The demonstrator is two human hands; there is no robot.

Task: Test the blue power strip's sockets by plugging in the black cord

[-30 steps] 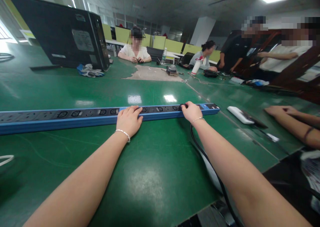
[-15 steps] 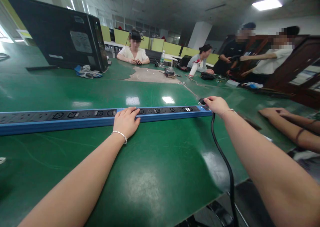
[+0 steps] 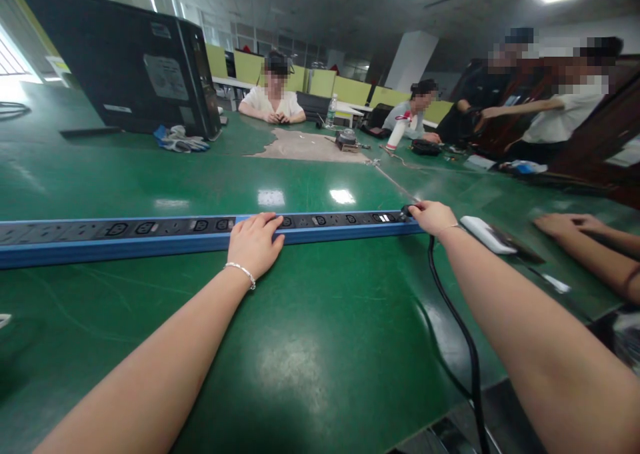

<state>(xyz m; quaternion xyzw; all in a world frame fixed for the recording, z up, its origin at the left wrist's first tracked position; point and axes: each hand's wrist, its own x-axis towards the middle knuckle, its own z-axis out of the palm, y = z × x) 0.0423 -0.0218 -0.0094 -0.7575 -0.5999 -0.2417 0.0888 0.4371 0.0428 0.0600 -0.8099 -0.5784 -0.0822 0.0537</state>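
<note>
A long blue power strip (image 3: 150, 249) with a row of black sockets lies across the green table. My left hand (image 3: 254, 246) rests over its middle, fingers across the top and thumb along the front side, holding it. At the strip's right end, my right hand (image 3: 436, 217) is closed around a black power plug (image 3: 408, 211). The plug is low over the strip's end face; my fingers partly cover it, and I cannot tell whether its pins are in a socket. From that hand a thick black cable (image 3: 470, 341) hangs down past the table's front edge.
A black computer tower (image 3: 125, 61) and work gloves (image 3: 180, 139) are at the back left. A white object (image 3: 487, 235) lies beside my right forearm. Another person's hands (image 3: 565, 227) rest at the right. More people sit and stand beyond the table.
My right hand has lowered the plug, turning it down toward the strip's right end. The left hand stays on the strip. The view has shifted slightly, showing the white object at the right.
</note>
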